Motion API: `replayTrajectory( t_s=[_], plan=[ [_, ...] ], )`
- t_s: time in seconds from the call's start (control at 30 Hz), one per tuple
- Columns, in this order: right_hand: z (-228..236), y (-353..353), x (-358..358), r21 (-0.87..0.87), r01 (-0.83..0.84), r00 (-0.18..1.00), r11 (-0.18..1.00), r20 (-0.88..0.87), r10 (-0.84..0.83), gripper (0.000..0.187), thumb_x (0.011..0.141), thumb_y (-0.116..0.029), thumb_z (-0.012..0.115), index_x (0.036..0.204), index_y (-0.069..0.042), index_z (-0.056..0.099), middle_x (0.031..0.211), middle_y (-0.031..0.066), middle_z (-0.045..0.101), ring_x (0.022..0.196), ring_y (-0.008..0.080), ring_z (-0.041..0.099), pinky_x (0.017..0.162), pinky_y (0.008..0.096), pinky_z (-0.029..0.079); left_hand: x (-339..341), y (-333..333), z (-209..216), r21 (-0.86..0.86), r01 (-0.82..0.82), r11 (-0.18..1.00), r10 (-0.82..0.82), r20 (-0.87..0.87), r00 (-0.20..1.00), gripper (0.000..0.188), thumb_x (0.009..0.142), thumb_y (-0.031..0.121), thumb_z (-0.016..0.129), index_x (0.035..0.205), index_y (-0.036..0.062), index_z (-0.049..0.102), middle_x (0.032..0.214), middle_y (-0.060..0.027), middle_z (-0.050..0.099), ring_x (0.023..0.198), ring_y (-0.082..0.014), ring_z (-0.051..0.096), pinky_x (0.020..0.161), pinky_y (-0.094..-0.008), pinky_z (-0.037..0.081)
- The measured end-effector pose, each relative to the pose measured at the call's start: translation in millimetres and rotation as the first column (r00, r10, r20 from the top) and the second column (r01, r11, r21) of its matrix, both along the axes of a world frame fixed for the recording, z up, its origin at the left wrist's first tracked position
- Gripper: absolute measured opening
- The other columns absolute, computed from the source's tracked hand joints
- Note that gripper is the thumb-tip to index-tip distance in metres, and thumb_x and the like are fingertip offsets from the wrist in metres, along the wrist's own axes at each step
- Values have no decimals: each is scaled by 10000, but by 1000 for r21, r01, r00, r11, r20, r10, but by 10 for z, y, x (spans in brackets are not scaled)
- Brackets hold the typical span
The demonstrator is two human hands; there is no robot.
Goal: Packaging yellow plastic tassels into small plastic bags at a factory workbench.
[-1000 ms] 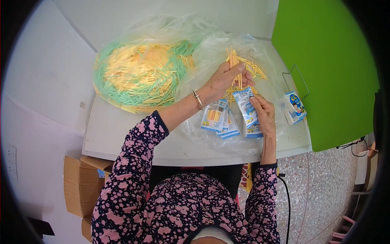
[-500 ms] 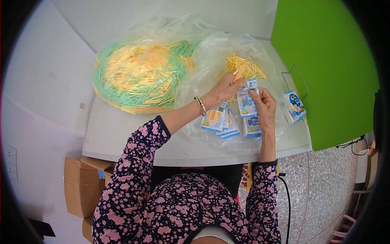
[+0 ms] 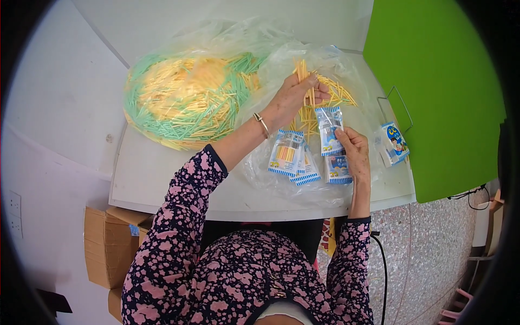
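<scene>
Between the fingers of my left hand (image 3: pixel 292 97) is a small bunch of thin yellow sticks (image 3: pixel 302 73), raised over a loose pile of the same sticks (image 3: pixel 338 92) on a clear plastic bag (image 3: pixel 265 157). My right hand (image 3: pixel 355 147) pinches a small blue-and-white packet (image 3: pixel 330 130) by its side, with the thumb on its front. Below that packet lies a similar packet (image 3: pixel 338 170). To the left, a packet with a window showing coloured sticks (image 3: pixel 286 154) partly overlaps other packets (image 3: pixel 306 172).
A big clear bag of yellow and green sticks (image 3: pixel 189 103) sits at the left of the white table (image 3: pixel 162 189). A blue packet (image 3: pixel 395 143) stands at the right by a wire stand (image 3: pixel 401 105) and a green panel (image 3: pixel 433 97). Cardboard boxes (image 3: pixel 108 249) are at lower left.
My left hand has moved up and away from the packet, and the yellow sticks in it now point upward. My right hand keeps the packet in nearly the same place.
</scene>
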State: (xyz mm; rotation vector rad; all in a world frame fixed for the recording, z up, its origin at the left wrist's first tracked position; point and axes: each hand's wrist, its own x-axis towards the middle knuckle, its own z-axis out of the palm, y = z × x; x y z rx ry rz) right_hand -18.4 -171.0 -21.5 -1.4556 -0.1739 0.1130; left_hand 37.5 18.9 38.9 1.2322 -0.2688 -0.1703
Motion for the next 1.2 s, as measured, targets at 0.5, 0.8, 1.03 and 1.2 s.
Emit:
replayTrajectory(
  t_s=[0.5, 0.8, 1.03, 1.2],
  plan=[
    [-81, -46, -5, 51, -141, 988, 989, -47, 144, 199, 853, -184, 595, 895, 5, 639, 747, 2, 622, 619, 38, 529, 553, 178, 422, -144, -166, -26, 117, 218, 969, -228, 78, 970, 337, 938, 320, 428, 991, 1, 523, 927, -100, 597, 923, -191, 599, 801, -298, 490],
    [-163, -65, 10, 223, -206, 967, 953, -105, 234, 175, 858, -160, 587, 888, 7, 633, 769, 5, 619, 665, 42, 529, 605, 187, 419, -204, -200, -35, 124, 240, 963, -252, 95, 963, 369, 942, 349, 407, 952, 2, 532, 916, -96, 598, 901, -177, 604, 785, -286, 489],
    [-144, -113, 9, 247, -260, 947, 933, -125, 297, 156, 848, -133, 593, 902, 6, 636, 785, 10, 629, 677, 54, 545, 619, 194, 428, -180, -162, -69, 49, 266, 963, -269, 62, 961, 384, 937, 358, 413, 1041, -2, 496, 961, -110, 586, 950, -228, 605, 779, -310, 511],
    [-140, -117, 4, 273, -262, 942, 926, -137, 307, 155, 841, -124, 599, 904, 12, 638, 795, 16, 634, 696, 63, 566, 637, 194, 443, -178, -158, -96, -5, 255, 967, -254, 76, 964, 389, 935, 361, 415, 1094, 8, 454, 977, -111, 584, 963, -237, 603, 784, -314, 509]
  ],
)
